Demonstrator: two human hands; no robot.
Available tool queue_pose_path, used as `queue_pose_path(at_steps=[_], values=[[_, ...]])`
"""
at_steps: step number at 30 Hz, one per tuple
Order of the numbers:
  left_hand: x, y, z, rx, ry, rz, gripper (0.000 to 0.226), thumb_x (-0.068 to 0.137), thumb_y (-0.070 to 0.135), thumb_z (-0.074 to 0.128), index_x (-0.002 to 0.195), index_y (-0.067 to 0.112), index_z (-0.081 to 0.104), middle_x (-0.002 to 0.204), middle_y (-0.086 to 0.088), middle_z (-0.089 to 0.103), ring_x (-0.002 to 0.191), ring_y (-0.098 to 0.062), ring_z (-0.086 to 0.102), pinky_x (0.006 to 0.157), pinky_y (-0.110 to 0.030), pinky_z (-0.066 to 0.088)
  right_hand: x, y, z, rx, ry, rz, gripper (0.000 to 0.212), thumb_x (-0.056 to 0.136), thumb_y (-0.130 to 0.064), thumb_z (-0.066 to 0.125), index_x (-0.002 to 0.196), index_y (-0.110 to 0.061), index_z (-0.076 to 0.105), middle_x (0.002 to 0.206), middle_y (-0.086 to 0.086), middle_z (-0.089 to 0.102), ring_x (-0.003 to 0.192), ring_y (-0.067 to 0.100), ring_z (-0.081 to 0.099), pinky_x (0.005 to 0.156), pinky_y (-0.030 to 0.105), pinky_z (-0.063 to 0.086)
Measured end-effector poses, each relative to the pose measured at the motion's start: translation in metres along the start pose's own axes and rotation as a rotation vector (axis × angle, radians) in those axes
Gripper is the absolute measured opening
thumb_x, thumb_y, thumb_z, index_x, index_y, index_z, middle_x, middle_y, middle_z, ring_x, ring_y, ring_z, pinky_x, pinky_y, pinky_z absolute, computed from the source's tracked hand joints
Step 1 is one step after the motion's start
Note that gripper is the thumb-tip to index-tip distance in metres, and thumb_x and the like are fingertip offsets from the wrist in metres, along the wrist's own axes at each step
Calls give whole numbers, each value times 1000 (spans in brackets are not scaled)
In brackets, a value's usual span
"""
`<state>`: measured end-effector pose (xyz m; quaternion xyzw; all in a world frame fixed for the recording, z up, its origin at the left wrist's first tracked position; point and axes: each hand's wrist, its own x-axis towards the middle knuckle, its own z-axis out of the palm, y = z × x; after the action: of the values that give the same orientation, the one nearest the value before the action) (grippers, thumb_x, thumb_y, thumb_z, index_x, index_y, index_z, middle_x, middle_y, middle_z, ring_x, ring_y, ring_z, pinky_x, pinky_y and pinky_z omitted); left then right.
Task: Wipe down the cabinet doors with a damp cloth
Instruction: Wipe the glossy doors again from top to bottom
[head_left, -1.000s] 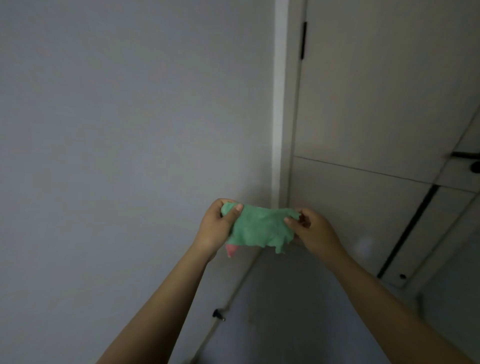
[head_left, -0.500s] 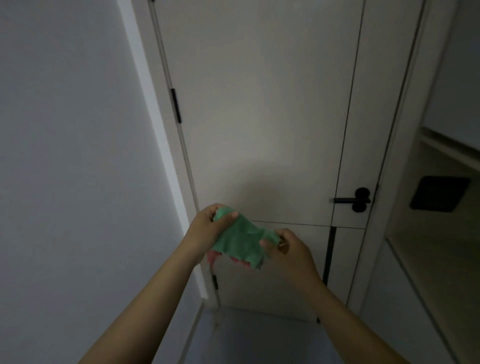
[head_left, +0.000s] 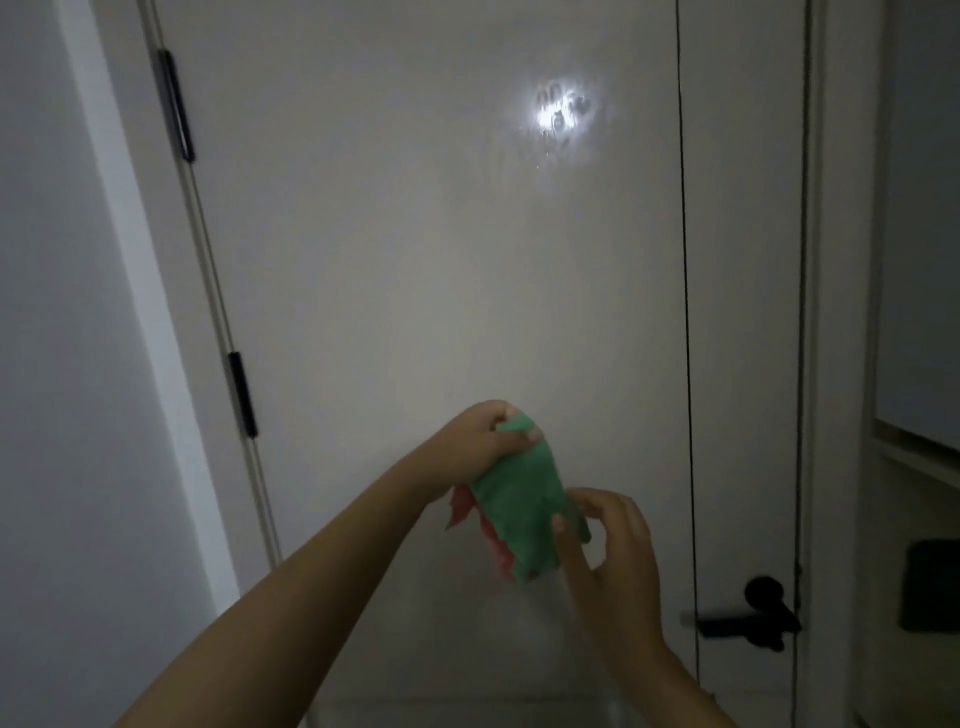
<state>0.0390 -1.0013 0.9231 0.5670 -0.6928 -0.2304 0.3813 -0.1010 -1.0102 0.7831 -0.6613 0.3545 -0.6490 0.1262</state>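
Observation:
A green cloth (head_left: 524, 504) with a red underside hangs in front of a tall pale cabinet door (head_left: 415, 260). My left hand (head_left: 480, 439) grips the cloth's top end, thumb over the fabric. My right hand (head_left: 605, 551) is lower and to the right, and its thumb and fingers pinch the cloth's lower right edge. A bright smudged patch of reflected light (head_left: 563, 114) shows on the door high up. The cloth's red part peeks out at the lower left.
Two black hinges (head_left: 176, 104) (head_left: 243, 395) run along the door's left edge beside a grey wall (head_left: 62, 364). A black lever handle (head_left: 748, 618) sits on the narrow panel to the right. Further right there is a recessed shelf with a dark square object (head_left: 930, 584).
The view has swung right and up from the wall corner onto the door. Both hands have risen, and the cloth has turned from a sideways spread to hanging nearly upright.

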Motion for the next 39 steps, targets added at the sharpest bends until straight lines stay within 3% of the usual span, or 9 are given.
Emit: queue_pose_path(at_steps=[7,11,14,17,20,23,29,35,39], values=[[131,53,-47,94,55,193,8,86,18,70,87,14,63,80,0,64,72,-11,61,70,-22,52,137,24,51,100,124,-363,46,98,-49,29,133,-21,42,135,-14,33,131,-7,29,108,14,26],[187,85,-73,167,233,304,16,81,17,75,94,14,67,87,-6,65,78,-14,60,74,-24,51,226,22,76,166,102,-496,49,97,-32,36,143,-15,34,150,-2,28,140,5,25,115,22,21],[211,101,-91,102,335,324,29,79,15,77,106,12,66,82,0,60,78,-12,59,71,-18,49,268,18,89,222,-14,-483,54,95,-41,32,146,-26,24,155,-9,19,143,2,17,116,18,16],[233,107,-111,133,443,355,33,80,13,76,110,8,64,79,6,60,73,-6,58,67,-14,48,306,13,103,136,-91,-452,54,91,-53,20,142,-43,5,155,-17,8,144,0,9,117,21,10],[245,108,-130,159,567,435,29,82,10,73,110,8,64,84,3,65,74,-3,60,70,-12,48,337,4,118,-211,-45,-514,61,90,-54,10,146,-37,-7,155,-14,-6,144,3,-4,116,24,-3],[244,97,-144,271,710,515,14,86,15,68,100,12,67,89,5,66,78,-5,60,70,-11,49,360,-1,122,-546,142,-636,61,97,-45,18,151,-19,9,155,0,2,144,15,4,118,31,-2],[234,53,-195,661,1171,568,19,87,21,57,101,18,68,104,-5,55,100,-22,51,84,-29,34,432,-41,117,-825,52,-1002,62,97,-48,25,149,-13,28,156,12,24,145,24,18,119,37,4],[224,22,-237,549,1244,523,49,81,29,42,125,10,51,137,-12,38,131,-28,31,110,-37,17,474,-130,166,-785,202,-713,80,87,-56,1,153,-12,10,159,17,4,148,28,1,118,37,-8],[210,-10,-274,567,1314,507,56,84,27,41,136,6,44,149,-18,30,140,-32,22,117,-44,9,438,-126,207,-838,76,-1043,71,92,-52,21,147,-9,35,152,19,29,143,32,25,117,39,7]])
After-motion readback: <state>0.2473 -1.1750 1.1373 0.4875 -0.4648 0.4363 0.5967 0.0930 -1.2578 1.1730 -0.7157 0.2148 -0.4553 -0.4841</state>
